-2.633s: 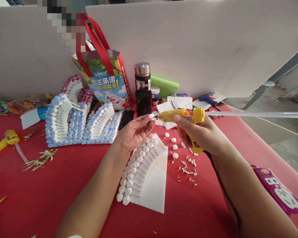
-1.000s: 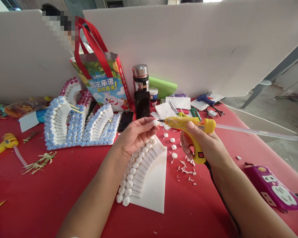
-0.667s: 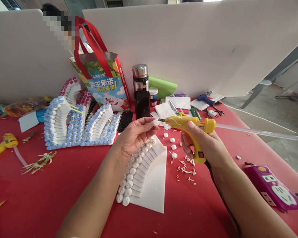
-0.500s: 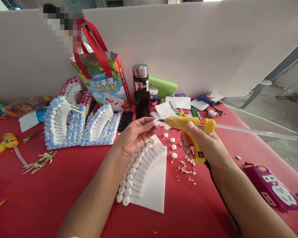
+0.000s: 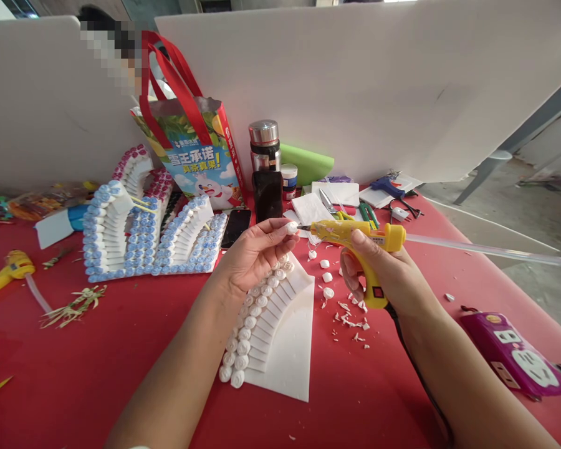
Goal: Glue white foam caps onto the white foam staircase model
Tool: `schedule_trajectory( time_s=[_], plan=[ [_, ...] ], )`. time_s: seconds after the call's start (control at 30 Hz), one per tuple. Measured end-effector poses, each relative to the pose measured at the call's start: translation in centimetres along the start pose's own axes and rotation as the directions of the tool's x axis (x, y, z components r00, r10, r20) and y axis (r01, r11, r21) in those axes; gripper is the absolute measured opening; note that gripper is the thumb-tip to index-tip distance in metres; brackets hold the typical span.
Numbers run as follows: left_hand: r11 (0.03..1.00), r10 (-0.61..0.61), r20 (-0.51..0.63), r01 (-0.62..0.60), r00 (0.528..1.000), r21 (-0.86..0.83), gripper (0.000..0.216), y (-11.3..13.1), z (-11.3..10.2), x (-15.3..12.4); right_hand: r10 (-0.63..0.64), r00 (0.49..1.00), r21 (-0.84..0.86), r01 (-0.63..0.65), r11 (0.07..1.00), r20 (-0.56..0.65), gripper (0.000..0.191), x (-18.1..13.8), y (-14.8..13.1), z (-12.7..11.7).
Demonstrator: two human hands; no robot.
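Observation:
Between the thumb and fingertips of my left hand point(image 5: 264, 248) is a small white paper rosette point(image 5: 291, 228). My right hand point(image 5: 386, 268) is wrapped round the handle of a yellow hot glue gun point(image 5: 343, 232), its nozzle pointing left at the rosette, very close to it. A long clear glue stick point(image 5: 481, 247) sticks out of the gun's back. Below my left hand lies a white board point(image 5: 290, 349) with rows of white rosettes point(image 5: 244, 335) along its curved left side and folded strips beside them. Several loose rosettes point(image 5: 328, 293) lie under the gun.
White scraps point(image 5: 350, 321) litter the red table point(image 5: 355, 393). At right sits a purple power strip point(image 5: 517, 355). Behind stand blue-and-white rosette pieces point(image 5: 182, 243), a shopping bag point(image 5: 201, 156), a steel flask point(image 5: 264, 140) and a dark phone point(image 5: 268, 196). Another yellow glue gun point(image 5: 16, 268) lies left.
The rosette in my left fingers has shifted and turned slightly, leaving a small gap at the nozzle. My right hand and the glue gun stay almost still.

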State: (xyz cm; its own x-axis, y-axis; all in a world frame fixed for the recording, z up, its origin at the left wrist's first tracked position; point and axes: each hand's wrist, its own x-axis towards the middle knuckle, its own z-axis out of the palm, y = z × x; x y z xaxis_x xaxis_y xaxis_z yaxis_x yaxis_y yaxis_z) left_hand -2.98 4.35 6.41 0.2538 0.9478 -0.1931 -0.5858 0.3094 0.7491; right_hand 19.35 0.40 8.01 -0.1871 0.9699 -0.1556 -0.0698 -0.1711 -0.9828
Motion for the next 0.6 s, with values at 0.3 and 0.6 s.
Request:
schedule_trajectory(
  time_s=[0.3,0.6],
  plan=[
    [1.000,0.019,-0.059,-0.019,0.998,0.000,0.013,-0.18,0.49,-0.07,-0.009,1.000,-0.059,0.008,0.998,-0.011,0.049,-0.18,-0.31,0.21],
    [0.993,0.110,-0.072,-0.107,0.991,0.046,0.012,0.26,0.17,-0.02,-0.112,0.992,-0.062,0.108,0.992,-0.058,0.043,-0.28,-0.33,-0.44]
  ],
)
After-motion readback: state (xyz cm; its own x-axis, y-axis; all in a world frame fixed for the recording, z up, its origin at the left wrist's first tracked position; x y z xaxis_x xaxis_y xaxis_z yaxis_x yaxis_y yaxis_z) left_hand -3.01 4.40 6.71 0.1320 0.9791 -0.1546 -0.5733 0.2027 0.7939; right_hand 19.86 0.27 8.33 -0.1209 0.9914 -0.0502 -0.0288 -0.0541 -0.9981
